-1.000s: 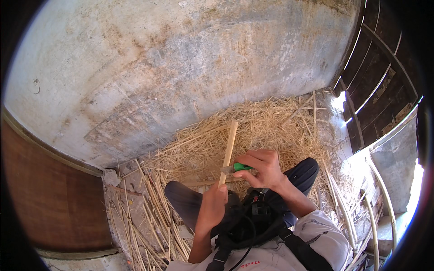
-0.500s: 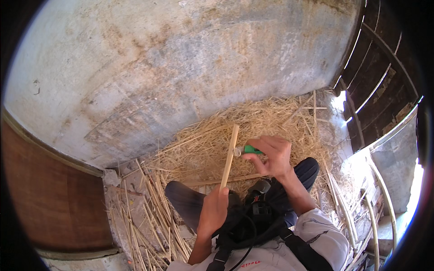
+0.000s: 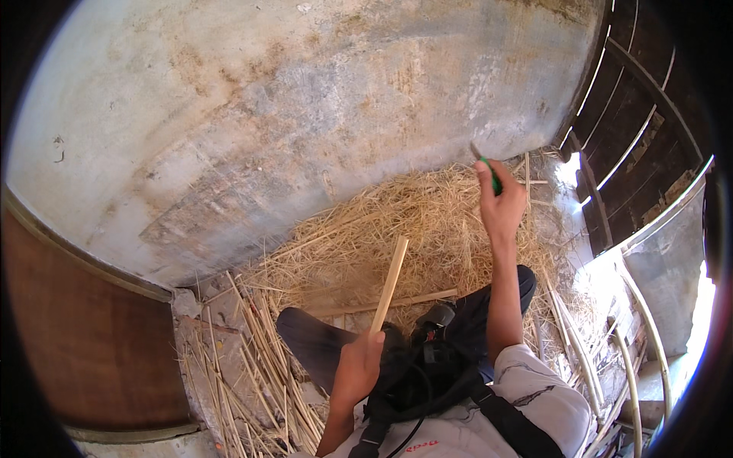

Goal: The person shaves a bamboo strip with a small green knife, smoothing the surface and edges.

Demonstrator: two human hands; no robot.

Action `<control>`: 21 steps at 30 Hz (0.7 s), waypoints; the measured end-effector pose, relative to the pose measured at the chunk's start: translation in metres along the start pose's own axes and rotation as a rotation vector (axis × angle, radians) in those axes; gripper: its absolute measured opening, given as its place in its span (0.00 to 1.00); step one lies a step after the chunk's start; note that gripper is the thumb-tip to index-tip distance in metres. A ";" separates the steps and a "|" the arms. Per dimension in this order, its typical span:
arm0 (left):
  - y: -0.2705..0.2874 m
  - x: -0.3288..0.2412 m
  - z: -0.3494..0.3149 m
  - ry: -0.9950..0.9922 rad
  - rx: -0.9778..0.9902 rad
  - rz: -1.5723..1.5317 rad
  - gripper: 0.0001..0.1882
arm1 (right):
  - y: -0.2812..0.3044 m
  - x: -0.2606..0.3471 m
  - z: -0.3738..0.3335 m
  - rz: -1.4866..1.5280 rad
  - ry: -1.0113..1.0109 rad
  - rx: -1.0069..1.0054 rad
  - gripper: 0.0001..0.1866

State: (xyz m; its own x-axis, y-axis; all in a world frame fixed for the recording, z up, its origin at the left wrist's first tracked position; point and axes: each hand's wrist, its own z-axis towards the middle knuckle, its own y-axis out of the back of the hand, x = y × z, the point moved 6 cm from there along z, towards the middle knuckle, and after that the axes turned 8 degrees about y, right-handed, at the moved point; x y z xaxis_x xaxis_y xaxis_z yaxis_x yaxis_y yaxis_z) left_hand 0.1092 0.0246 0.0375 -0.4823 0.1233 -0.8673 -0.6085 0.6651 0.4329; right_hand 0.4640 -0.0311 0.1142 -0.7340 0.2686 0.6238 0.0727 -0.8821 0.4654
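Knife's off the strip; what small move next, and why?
Probably lower the right hand leftward to the wooden strip: it holds the green-handled knife clear of the strip, beyond its free end and to the right, while the left hand grips the near end.

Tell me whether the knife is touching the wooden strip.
No, the right hand holds the green-handled knife well apart from the wooden strip in the left hand.

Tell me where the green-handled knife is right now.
In the head view, the knife is right of centre in the right hand, seen against the far edge of the straw by the wall, apart from the wooden strip in the left hand.
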 end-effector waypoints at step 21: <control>0.010 -0.028 0.019 0.001 -0.077 0.074 0.19 | -0.020 0.100 -0.094 0.342 0.639 0.406 0.20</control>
State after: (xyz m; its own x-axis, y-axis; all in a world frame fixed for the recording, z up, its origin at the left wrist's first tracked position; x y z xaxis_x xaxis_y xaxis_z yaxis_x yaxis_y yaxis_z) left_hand 0.1285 0.0415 0.0612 -0.5279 0.1692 -0.8323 -0.6178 0.5959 0.5130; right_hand 0.3253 -0.0233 0.1084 -0.8603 -0.3690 0.3517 0.5097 -0.6342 0.5814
